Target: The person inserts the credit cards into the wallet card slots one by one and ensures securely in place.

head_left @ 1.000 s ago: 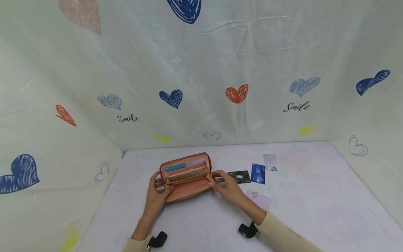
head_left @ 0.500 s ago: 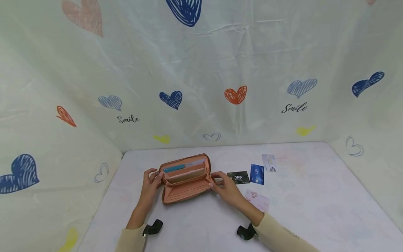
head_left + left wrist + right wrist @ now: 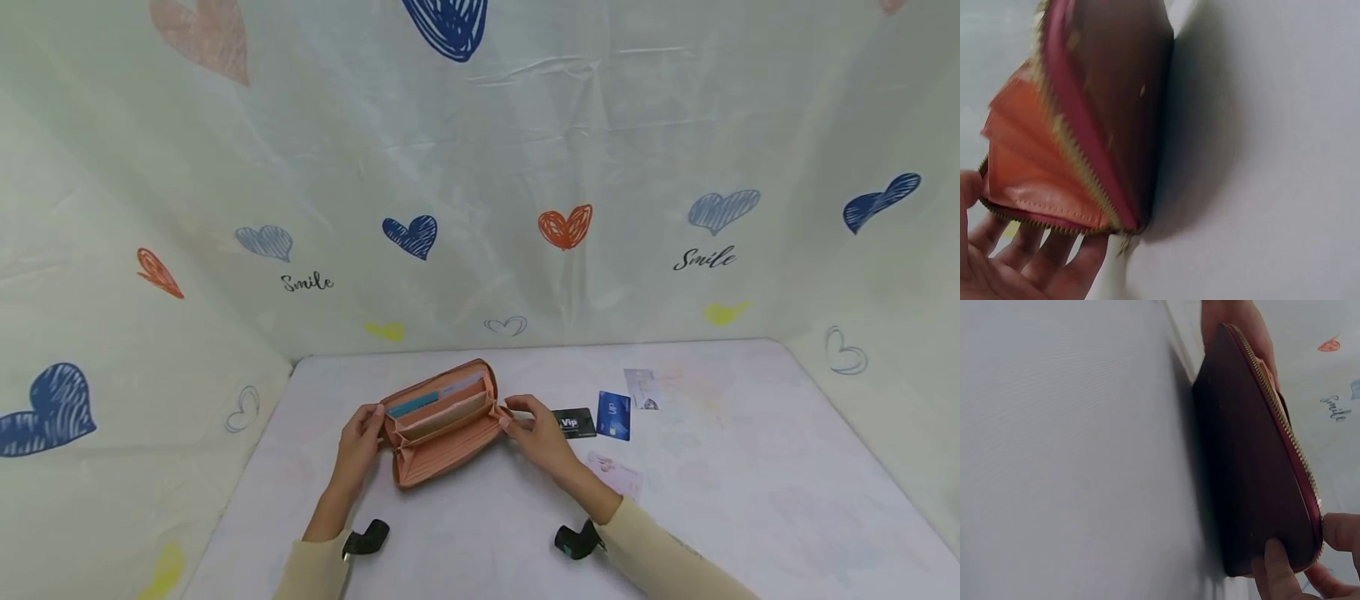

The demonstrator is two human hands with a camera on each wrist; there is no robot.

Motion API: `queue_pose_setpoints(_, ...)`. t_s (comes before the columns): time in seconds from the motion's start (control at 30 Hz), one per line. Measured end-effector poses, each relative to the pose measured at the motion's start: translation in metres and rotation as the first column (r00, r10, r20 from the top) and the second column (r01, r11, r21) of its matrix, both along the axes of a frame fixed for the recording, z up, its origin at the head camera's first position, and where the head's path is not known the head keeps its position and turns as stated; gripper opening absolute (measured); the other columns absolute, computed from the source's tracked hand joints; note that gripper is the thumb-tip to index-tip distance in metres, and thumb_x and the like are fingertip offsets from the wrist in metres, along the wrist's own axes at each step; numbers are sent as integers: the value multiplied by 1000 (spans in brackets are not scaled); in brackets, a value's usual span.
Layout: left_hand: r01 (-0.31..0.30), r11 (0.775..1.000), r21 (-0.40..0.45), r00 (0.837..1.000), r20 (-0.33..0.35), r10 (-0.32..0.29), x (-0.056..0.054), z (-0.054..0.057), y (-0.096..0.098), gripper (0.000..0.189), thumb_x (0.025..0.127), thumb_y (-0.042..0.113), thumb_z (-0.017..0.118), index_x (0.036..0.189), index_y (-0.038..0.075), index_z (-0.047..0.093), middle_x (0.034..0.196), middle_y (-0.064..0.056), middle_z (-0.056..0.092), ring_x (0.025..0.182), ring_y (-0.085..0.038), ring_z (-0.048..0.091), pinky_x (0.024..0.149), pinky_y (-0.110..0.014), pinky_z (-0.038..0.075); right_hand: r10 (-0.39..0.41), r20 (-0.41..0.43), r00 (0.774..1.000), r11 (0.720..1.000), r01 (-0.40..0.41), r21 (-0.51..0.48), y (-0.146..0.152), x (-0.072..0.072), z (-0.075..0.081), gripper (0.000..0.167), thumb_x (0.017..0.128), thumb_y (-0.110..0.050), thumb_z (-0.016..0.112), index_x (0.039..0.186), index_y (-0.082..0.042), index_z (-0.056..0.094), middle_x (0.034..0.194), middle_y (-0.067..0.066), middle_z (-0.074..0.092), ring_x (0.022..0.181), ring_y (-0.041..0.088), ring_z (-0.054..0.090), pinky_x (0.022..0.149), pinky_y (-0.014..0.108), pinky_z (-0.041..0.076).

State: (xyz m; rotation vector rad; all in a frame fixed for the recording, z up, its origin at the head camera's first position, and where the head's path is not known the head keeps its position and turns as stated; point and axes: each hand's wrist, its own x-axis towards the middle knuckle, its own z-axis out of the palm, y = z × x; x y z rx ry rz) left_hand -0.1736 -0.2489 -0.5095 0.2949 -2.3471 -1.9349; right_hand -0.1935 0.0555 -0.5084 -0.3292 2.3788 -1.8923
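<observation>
Head view: left hand (image 3: 356, 446) and right hand (image 3: 546, 446) pinch opposite ends of an unzipped wallet (image 3: 444, 421), left of a black card (image 3: 579, 423) lettered "Vip" — lettering on the blue card (image 3: 613, 416) is unclear. The backdrop (image 3: 487, 158) reads "Smile" twice.

Left wrist: thumb and fingers hold the brass zipper (image 3: 1041, 224) edge.

Right wrist: fingers grip the dark cover (image 3: 1250, 469) — "Smile" recurs behind.

All views on wallet (image 3: 452, 450); wrist closest

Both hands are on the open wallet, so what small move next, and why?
I'd probably free the right hand and reach for the dark Vip card: the wallet gapes open, the left hand grips its other end, and that card lies close by.
</observation>
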Motion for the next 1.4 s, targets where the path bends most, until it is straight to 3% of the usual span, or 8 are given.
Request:
queue_pose_setpoints(0.3,24,998,-65,999,44,-21,11,3,2,46,115,34,45,135,-5,59,111,-9,69,86,-6,61,68,-25,54,-52,150,987,989,71,-127,-3,-6,7,48,104,-5,65,147,9,48,141,31,56,122,40,66,98,43,58)
queue_pose_setpoints(0.4,14,997,-76,998,55,-10,15,4,3,47,115,35,44,136,-5,59,111,-10,69,85,-7,60,66,-25,54,-47,226,973,978,91,-188,-6,-2,7,59,104,-4,65,155,8,38,145,32,52,126,40,63,102,44,56)
queue_pose_setpoints(0.57,26,1000,-14,998,62,-25,22,6,6,46,116,33,41,132,-7,57,104,-7,68,84,-6,64,66,-27,59,5,318,948,957,87,-277,-9,13,8,73,102,-4,66,162,5,25,147,33,49,125,35,65,104,42,55)
queue_pose_setpoints(0.8,62,993,96,995,77,-70,33,8,12,42,117,28,39,128,-9,54,100,-6,68,85,-10,69,71,-32,62,129,325,937,930,0,-367,-12,37,8,71,103,-2,62,161,7,22,145,35,52,121,31,67,102,43,56)
queue_pose_setpoints(0.97,49,989,136,992,109,-64,38,11,16,38,116,23,40,133,-8,53,103,-6,65,84,-11,69,72,-30,61,170,323,931,922,-34,-387,-14,47,9,71,103,-1,62,160,9,20,142,35,53,118,29,68,101,43,57)
queue_pose_setpoints(1.23,114,989,98,984,124,-126,40,13,19,45,112,17,36,148,-5,51,123,-20,65,91,-11,67,73,-29,60,196,321,926,913,-53,-405,-20,57,0,71,104,0,60,159,11,17,140,35,54,120,30,67,100,43,58)
queue_pose_setpoints(1.4,153,983,104,978,130,-165,45,12,24,48,109,13,35,153,-4,47,133,-25,62,95,-13,65,74,-30,59,170,294,941,910,-35,-413,-20,57,-2,65,106,0,58,159,10,22,137,35,57,115,27,69,97,41,59)
